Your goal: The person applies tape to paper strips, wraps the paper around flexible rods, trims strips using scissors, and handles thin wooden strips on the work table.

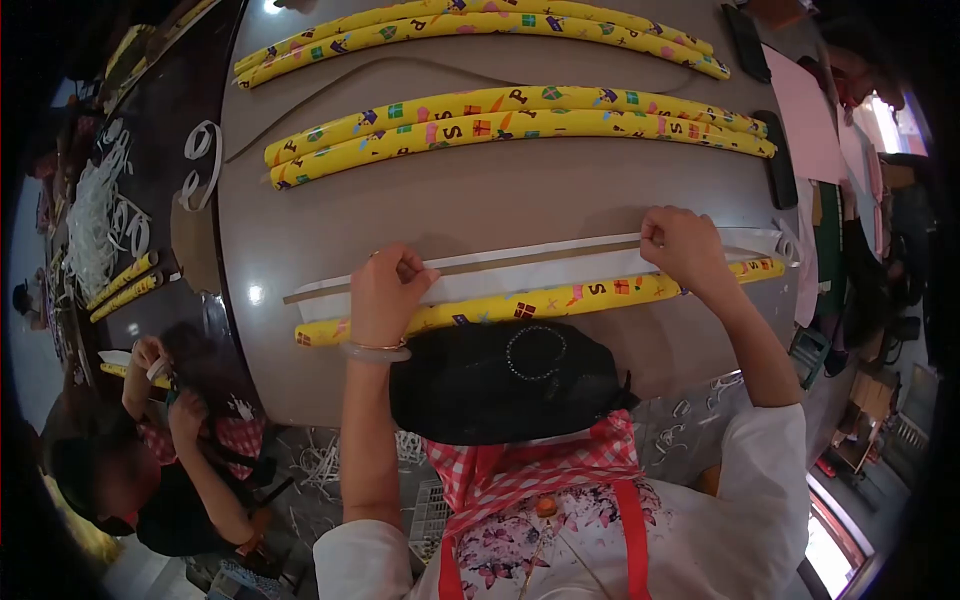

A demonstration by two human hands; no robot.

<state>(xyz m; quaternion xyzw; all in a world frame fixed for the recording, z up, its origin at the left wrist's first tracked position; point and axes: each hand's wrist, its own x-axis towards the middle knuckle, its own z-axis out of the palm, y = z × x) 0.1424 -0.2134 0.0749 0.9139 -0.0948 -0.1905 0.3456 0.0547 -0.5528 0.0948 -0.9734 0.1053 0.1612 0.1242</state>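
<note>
A roll of yellow printed wrapping paper (540, 303) lies along the near side of the table, its white inner edge (500, 279) turned up. A thin brown strip (500, 262) runs lengthwise over that white edge. My left hand (383, 295), with a bangle at the wrist, is closed in a pinch at the strip's left part. At the strip's right end my right hand (686, 248) is closed, thumb against curled fingers. What exactly sits between the fingertips is partly hidden in both hands.
Two pairs of yellow rolls (520, 125) lie farther back, with another long thin strip (400, 62) between them. Dark blocks (780, 160) stand by their right ends. Left, another person (180, 440) works near a heap of white strips (95, 210). A black bag-like object (460, 375) is at the near edge.
</note>
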